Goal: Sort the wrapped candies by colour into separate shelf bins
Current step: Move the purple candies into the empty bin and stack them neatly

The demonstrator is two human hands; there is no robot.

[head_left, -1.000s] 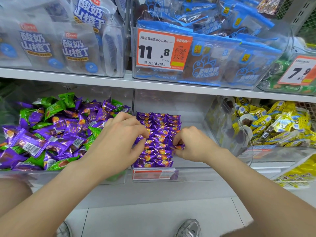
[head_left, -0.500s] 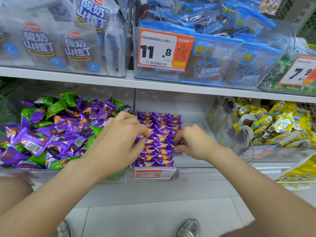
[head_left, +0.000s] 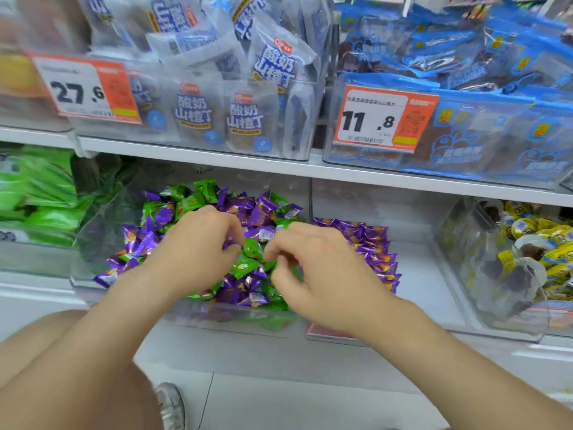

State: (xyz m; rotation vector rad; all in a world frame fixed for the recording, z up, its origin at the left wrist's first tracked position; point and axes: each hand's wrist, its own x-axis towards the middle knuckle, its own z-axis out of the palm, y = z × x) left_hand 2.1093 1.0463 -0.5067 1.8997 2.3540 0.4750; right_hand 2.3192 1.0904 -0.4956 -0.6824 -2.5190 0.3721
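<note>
Picking over the mixed bin at centre, left hand and right hand hover, fingers curled, contents indeterminable; next move likely needs one purple candy pinched for the centre-right purple bin.

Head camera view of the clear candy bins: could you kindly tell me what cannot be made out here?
All in the head view:
- Left hand and right hand: curled fingertips blur into wrappers; whether either pinches a candy is unclear.
- Green and purple wrapped candies in the clear plastic bin: partly hidden under both hands.
- Green packets, far left: motion-blurred, cut off by the edge.
- Orange-and-white price tag: small print blurred.
</note>
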